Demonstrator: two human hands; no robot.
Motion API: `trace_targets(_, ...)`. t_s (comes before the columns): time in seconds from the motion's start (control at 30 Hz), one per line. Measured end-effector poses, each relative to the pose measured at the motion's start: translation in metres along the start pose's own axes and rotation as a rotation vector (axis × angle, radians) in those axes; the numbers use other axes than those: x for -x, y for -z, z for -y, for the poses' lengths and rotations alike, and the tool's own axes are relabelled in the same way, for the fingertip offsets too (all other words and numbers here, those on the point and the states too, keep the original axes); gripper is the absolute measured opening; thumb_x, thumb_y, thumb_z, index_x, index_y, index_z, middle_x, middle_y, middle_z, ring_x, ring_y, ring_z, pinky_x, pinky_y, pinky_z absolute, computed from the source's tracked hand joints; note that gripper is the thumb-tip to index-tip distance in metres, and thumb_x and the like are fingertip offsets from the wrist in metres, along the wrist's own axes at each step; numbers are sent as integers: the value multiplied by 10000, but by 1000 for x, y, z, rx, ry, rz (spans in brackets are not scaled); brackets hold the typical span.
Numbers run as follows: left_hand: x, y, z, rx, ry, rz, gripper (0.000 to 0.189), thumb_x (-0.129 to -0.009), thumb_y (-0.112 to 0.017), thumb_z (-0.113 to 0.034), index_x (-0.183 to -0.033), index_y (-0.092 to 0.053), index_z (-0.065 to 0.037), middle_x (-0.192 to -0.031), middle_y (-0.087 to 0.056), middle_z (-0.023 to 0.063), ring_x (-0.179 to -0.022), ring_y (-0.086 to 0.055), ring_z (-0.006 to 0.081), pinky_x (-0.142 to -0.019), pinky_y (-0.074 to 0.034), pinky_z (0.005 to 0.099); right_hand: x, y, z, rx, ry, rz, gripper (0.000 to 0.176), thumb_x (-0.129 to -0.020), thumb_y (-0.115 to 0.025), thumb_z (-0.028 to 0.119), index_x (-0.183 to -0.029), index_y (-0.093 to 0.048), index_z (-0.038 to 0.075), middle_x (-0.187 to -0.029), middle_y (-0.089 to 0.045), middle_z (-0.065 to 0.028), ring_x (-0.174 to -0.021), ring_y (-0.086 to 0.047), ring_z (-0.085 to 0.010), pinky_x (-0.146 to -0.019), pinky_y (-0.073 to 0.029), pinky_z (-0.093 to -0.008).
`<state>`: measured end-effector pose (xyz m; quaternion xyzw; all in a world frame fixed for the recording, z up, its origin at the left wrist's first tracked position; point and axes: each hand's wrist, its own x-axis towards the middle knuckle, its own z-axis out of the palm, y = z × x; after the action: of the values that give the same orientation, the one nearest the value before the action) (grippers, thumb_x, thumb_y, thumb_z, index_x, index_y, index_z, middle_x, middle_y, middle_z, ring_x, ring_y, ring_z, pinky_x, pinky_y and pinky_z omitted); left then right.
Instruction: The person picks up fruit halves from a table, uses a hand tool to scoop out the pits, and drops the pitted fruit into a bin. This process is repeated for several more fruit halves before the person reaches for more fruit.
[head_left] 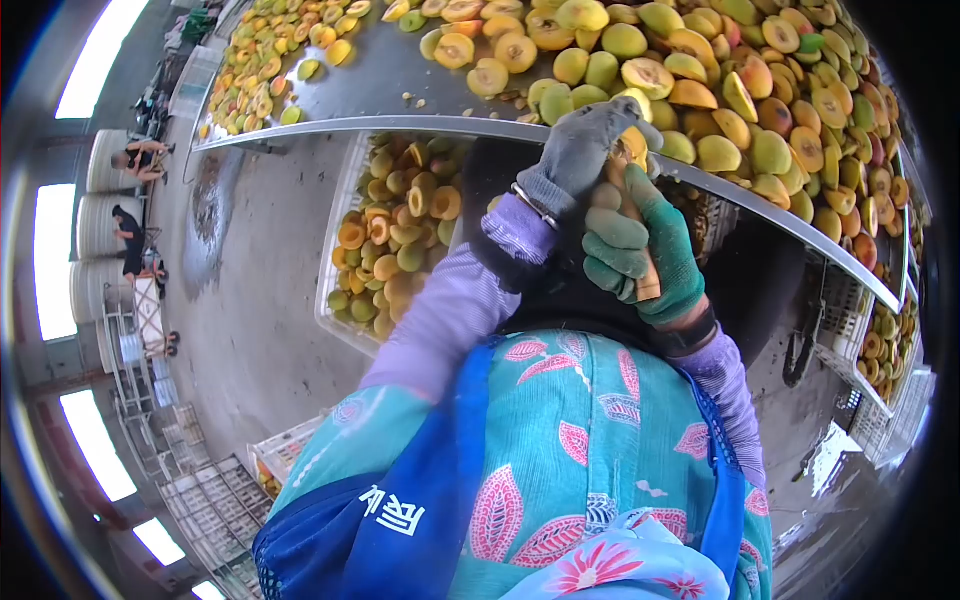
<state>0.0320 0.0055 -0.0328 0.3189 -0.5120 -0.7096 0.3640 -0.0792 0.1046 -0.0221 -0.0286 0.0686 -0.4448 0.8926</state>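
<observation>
My left hand (580,155), in a grey glove, is closed around a yellow peach piece (633,148) above the front edge of the metal table. My right hand (645,245), in a green glove, grips a wooden-handled tool (648,282), whose handle end sticks out below the fist. The tool's upper end meets the fruit, but its working tip is hidden by the fruit and fingers. Just beyond both hands lies a big heap of halved peaches (718,153), some with the pit showing.
The table's metal rim (400,124) runs in front of me. Below it on the left stands a white crate (330,270) of peach halves; another crate (850,370) sits at the right. Two people (130,240) are far off at the left, near large pale tanks (98,225).
</observation>
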Motion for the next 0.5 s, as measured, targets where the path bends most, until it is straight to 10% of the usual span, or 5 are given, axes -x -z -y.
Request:
trace_targets(0.13, 33, 12, -4, 624, 177, -207, 484, -928, -532, -447, -1048, -598, 17, -809, -643, 143, -646, -634, 237, -622, -544, 330, -11, -5, -18, -204, -138, 167, 318, -1004, -411, 423, -1010, -544, 133, -611, -391, 90, -453, -359, -58, -432, -298, -244)
trace_targets(0.23, 80, 69, 7, -154, -138, -536, 476, -938, -526, -435, -1138, -564, -4, -907, -641, 142, -736, -642, 224, -639, -537, 322, 3, -31, -14, -3, -169, 164, 283, -1006, -421, 396, -1007, -544, 141, -611, -393, 73, -453, -366, -63, -403, -301, -242)
trace_targets(0.27, 105, 74, -32, 361, 146, -594, 427, -951, -539, -370, -1173, -552, -6, -986, -645, 153, -782, -646, 211, -647, -530, 300, 19, -39, -4, 160, -174, 55, 250, -997, -456, 387, -1029, -531, 150, -613, -396, 60, -442, -361, -66, -375, -300, -230)
trace_targets(0.4, 79, 140, -64, -1050, 73, -618, 360, -848, -608, -259, -1159, -599, -77, -1120, -611, 199, -1012, -596, 311, -771, -506, 399, 11, 48, 14, 86, -65, -570, 388, -964, -463, 499, -905, -523, 120, -566, -420, 41, -415, -405, -105, -388, -351, -249)
trace_targets(0.5, 0, 176, -54, -1561, -249, -394, 399, -778, -667, -258, -1116, -595, -60, -1066, -611, 215, -981, -584, 344, -798, -478, 432, 8, 14, 5, 545, 106, -574, 404, -955, -475, 513, -900, -534, 117, -569, -426, 34, -426, -425, -108, -380, -345, -237)
